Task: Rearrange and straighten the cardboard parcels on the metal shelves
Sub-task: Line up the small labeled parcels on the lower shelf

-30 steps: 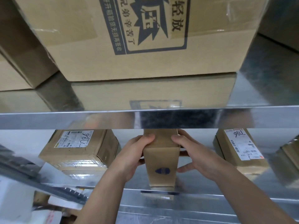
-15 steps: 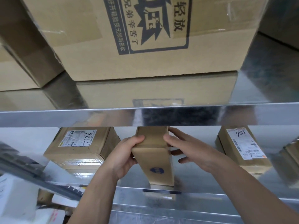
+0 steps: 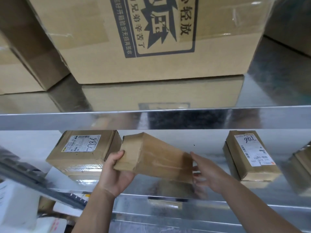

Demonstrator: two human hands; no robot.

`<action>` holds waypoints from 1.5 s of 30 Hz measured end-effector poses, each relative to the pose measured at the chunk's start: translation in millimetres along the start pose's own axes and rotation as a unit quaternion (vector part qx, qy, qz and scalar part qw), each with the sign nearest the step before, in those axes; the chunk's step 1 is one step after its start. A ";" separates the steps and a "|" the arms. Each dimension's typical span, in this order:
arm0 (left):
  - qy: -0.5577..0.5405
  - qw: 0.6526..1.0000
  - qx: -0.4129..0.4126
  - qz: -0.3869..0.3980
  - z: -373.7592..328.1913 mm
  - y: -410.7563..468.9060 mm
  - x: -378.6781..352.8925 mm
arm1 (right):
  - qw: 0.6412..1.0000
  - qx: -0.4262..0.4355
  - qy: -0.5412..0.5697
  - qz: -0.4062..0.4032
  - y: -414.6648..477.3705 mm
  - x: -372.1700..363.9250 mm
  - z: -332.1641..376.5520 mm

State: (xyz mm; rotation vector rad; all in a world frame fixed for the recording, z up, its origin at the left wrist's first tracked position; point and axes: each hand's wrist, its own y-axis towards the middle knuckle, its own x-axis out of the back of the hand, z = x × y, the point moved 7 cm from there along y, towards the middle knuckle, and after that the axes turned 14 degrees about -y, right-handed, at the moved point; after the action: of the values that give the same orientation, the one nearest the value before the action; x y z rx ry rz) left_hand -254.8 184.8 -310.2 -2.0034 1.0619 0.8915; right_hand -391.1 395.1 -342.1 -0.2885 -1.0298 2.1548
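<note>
A long taped cardboard parcel (image 3: 156,158) is held just above the lower metal shelf (image 3: 168,197), lying crosswise and tilted. My left hand (image 3: 116,172) grips its left end, thumb on top. At its right end, my right hand (image 3: 208,172) holds it with fingers spread. A labelled parcel (image 3: 84,148) sits on the shelf just left of it. Another labelled parcel (image 3: 250,155) lies to the right. A big printed box (image 3: 151,39) stands on the upper shelf (image 3: 151,120).
More boxes stand at the upper shelf's left (image 3: 21,64) and far right (image 3: 289,22). A parcel edge (image 3: 303,167) shows at the lower right. A dark rail (image 3: 33,180) and white packages (image 3: 15,204) lie lower left.
The long parcel has been turned from standing lengthwise towards me to lying crosswise. My left hand shifted to its left end, my right hand to its right end.
</note>
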 end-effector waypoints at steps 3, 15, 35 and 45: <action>0.008 1.000 0.027 -0.004 7.3 1.1 17.0 | 0.997 -0.011 0.076 0.022 0.4 -1.3 -6.6; 0.040 0.997 0.016 -0.064 13.2 10.8 43.1 | 0.987 0.068 0.140 -0.033 16.8 20.9 -5.9; 0.336 0.906 -0.004 -0.258 27.3 37.8 64.9 | 0.985 0.149 0.062 -0.057 31.8 29.1 0.7; 0.377 0.898 0.020 -0.228 32.9 42.7 66.1 | 0.987 0.127 0.029 -0.098 58.4 35.6 -17.1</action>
State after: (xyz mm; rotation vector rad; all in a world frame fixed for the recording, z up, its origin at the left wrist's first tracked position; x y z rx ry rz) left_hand -271.6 167.3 -392.0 -2.4737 0.8940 -0.1886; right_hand -438.5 405.1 -393.5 -0.1222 -0.7098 2.0576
